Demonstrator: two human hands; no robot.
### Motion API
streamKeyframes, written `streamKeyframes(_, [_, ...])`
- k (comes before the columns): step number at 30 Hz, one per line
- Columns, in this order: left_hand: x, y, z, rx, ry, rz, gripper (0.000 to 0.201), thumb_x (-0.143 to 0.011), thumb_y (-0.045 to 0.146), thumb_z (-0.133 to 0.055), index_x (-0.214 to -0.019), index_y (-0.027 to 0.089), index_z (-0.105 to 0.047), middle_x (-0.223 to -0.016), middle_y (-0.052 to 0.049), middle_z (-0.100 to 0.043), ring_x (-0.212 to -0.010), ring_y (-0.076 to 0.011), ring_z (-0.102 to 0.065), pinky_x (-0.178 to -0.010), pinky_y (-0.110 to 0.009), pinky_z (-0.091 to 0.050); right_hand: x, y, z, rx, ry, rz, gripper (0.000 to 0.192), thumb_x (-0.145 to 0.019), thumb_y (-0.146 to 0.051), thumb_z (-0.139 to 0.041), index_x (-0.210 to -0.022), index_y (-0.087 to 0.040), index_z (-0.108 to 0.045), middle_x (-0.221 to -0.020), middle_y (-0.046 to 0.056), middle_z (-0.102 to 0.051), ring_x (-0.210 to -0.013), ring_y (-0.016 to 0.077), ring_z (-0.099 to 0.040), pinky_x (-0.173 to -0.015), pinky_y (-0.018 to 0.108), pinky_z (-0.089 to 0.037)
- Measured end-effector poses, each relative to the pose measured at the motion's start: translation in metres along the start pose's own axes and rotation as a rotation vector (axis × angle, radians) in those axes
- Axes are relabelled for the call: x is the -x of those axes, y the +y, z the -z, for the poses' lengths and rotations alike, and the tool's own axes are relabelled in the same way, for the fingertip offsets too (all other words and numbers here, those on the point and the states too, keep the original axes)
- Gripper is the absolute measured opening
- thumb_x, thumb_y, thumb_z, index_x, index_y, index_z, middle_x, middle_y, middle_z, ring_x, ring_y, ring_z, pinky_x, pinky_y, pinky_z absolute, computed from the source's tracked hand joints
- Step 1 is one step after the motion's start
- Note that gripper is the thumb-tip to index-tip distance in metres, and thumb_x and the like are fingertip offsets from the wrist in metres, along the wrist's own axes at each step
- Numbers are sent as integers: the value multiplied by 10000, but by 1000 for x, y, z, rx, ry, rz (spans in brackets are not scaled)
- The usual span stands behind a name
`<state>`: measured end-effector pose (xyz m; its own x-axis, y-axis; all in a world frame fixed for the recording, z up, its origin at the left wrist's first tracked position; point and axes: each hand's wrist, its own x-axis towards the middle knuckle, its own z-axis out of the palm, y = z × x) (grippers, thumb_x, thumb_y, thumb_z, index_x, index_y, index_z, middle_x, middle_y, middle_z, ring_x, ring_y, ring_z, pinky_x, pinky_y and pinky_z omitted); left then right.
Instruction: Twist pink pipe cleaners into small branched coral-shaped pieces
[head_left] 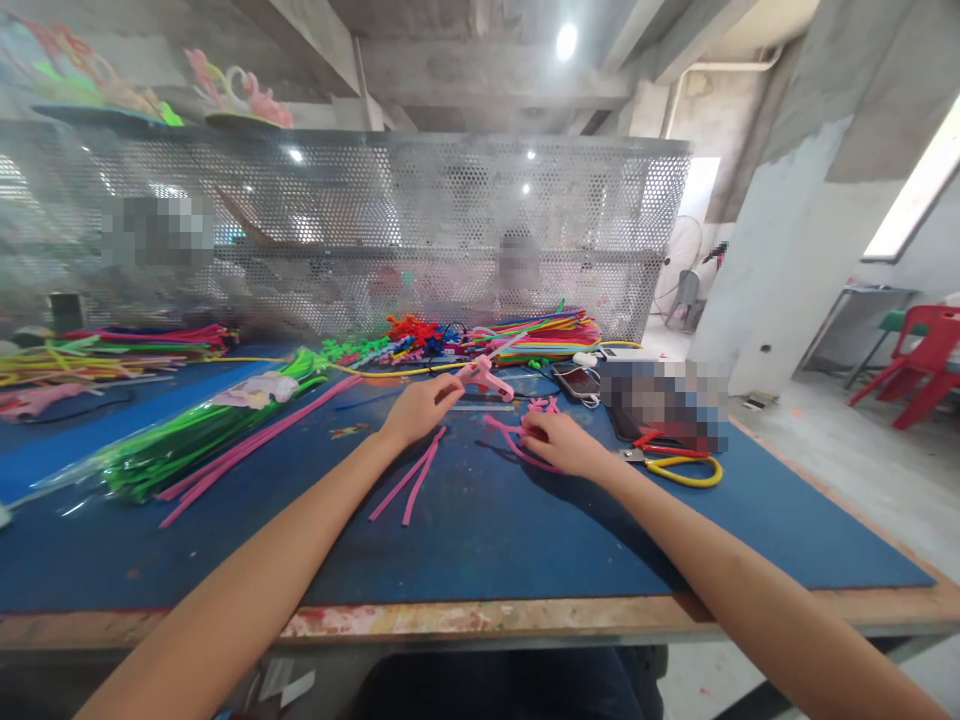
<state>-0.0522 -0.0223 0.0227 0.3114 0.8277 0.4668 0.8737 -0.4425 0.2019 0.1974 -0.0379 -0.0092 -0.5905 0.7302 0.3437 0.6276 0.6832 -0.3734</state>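
My left hand [426, 408] reaches to the middle of the table, its fingers closed at the near end of a pink glue gun [486, 376]. A pale glue stick [517, 345] appears to poke out of the gun. Pink pipe cleaners [517, 448] are pinched in my right hand [561, 443], their ends curving out to the left and below. Small pink bent pieces [545, 405] show just above its fingers; whether they join the held ones, I cannot tell. Between my forearms, a few short pink pipe cleaners [416, 480] lie loose on the blue mat.
Yellow-handled scissors [686, 468] and a dark tray-like item [660, 405] lie right, beside a phone [577, 382]. Left is a bagged green pipe-cleaner bundle [202, 430] with long pink ones [255, 455]. Coloured bundles [540, 335] lie before a perforated metal screen [442, 220].
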Motion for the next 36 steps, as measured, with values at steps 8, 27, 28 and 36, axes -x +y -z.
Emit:
streamKeyframes(8, [12, 54, -17, 390, 154, -352, 214, -824, 228, -517, -1032, 195, -557, -934, -29, -626, -740, -101, -589, -639, -194, -480, -5, -15, -9, -573, 242, -108, 192, -812, -316, -416, -753, -162, -513, -605, -34, -452, -548, 105, -405, -513, 214, -304])
streamKeyframes(27, [5, 68, -28, 1647, 147, 387, 147, -697, 256, -689, -764, 126, -667, -845, -64, -695, -782, -172, -650, -716, -290, -517, 3, -31, -9, -258, 201, 6, 244, -898, -253, -330, -800, -180, -541, -612, -4, -517, -549, 118, -462, -548, 218, -306])
streamKeyframes(28, [5, 68, -29, 1720, 100, 427, 131, -707, 233, -682, -768, 120, -656, -845, -67, -696, -777, -171, -656, -707, -286, -520, 4, -32, -8, -184, 201, 11, 234, -898, -238, -331, -815, -182, -543, -639, 7, -545, -570, 124, -483, -558, 220, -305])
streamKeyframes(36, [6, 64, -24, 1914, -132, 492, 74, -825, 168, -558, -818, 103, -592, -872, -119, -701, -887, -202, -660, -798, -313, -511, 5, -27, -5, 96, 164, -26, 276, -921, -265, -304, -944, -173, -563, -712, 57, -627, -597, 160, -540, -544, 242, -279])
